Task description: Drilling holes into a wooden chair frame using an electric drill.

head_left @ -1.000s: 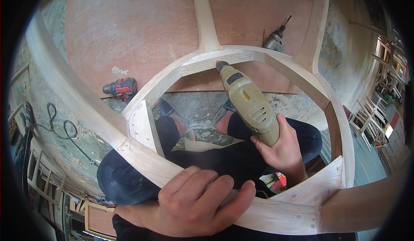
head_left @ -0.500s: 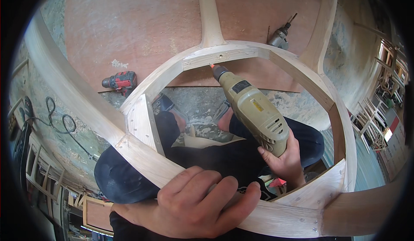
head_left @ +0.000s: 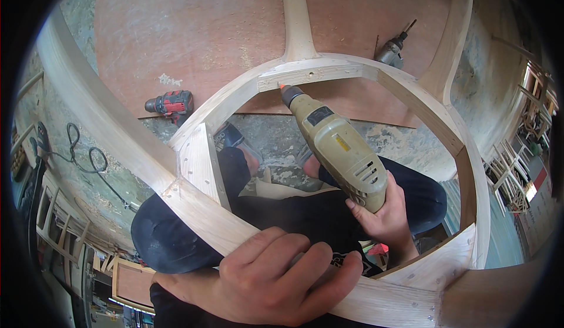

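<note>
A round pale wooden frame (head_left: 235, 95) with curved legs lies across my lap. My left hand (head_left: 288, 278) is closed around its near rail, fingers curled over the wood. Inside the ring, my right hand (head_left: 385, 213) grips the rear of an olive-green power drill (head_left: 341, 143) that points away and to the left. Its orange-looking tip meets the inner face of the far wooden block (head_left: 338, 72), toward the block's left end; whether it has entered the wood, I cannot tell. A dark hole shows in that block, right of the tip.
Under the frame's far side lies a reddish-brown board (head_left: 188, 40) with wood shavings. A red and black cordless drill (head_left: 173, 105) rests at its near left edge, and a grey power tool (head_left: 390, 51) at the right. A dark cable (head_left: 88, 160) loops on the floor. Wooden pieces (head_left: 514, 169) are stacked at far right.
The drill's tip has shifted left along the far block, farther from the hole. The whole view has slid a little, and my left hand keeps its hold on the rail.
</note>
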The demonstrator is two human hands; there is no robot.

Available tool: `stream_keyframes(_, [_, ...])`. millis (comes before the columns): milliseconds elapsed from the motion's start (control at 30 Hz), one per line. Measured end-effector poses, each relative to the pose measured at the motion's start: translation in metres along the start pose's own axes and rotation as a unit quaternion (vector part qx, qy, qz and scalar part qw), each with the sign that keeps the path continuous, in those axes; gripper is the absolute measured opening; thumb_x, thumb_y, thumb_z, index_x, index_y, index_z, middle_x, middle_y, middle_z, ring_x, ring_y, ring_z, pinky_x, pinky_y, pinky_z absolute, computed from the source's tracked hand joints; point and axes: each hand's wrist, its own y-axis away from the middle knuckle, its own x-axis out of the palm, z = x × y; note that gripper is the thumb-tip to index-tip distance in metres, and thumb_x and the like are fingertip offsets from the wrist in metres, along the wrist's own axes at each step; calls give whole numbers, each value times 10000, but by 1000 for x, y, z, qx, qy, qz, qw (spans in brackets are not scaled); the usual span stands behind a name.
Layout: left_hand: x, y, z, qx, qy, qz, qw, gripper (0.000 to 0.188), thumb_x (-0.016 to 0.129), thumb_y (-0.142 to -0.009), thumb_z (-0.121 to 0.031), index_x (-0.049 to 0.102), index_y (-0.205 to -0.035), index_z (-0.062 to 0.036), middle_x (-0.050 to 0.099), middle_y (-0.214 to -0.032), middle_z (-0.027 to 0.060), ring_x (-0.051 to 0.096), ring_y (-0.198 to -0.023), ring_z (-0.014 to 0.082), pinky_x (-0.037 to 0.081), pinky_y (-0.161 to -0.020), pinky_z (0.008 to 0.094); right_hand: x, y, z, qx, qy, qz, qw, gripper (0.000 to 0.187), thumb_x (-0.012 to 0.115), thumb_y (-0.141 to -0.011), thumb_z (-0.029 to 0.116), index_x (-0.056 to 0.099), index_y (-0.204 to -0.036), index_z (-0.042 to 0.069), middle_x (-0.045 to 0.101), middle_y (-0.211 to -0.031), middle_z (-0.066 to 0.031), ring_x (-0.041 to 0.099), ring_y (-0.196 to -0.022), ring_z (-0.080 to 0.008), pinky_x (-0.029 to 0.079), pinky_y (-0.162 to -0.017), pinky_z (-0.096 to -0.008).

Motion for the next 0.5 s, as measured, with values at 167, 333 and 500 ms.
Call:
stream_keyframes(167, [-1, -2, 1, 0, -8, -7, 1000, 350, 775, -668, -192, 736, -1015, -219, 573, -777, -17, 590, -625, 136, 476, -505, 259, 0, -1, 1, -10, 30, -4, 999, 501, 833, -827, 120, 581, -1224, -52, 735, -1065, -166, 727, -985, -252, 541, -905, -343])
stream_keyframes(333, [0, -1, 1, 2, -2, -8, 1000, 345, 772, -683, -183, 728, -1024, -211, 574, -789, -11, 593, -627, 142, 482, -510, 260, 0, -4, 8, 9, 23, 26, 999, 627, 823, -825, 96, 513, -1338, -86, 666, -1221, -231, 683, -1129, -314, 513, -989, -366])
stream_keyframes(500, [0, -1, 0, 1, 5, -5, 1000, 355, 767, -682, -178, 728, -1035, -190, 582, -799, -2, 599, -632, 152, 495, -514, 268, 10, -7, 21, -47, 109, 18, 993, 732, 857, -809, 117, 482, -1399, -97, 630, -1300, -297, 678, -1177, -406, 548, -985, -409])
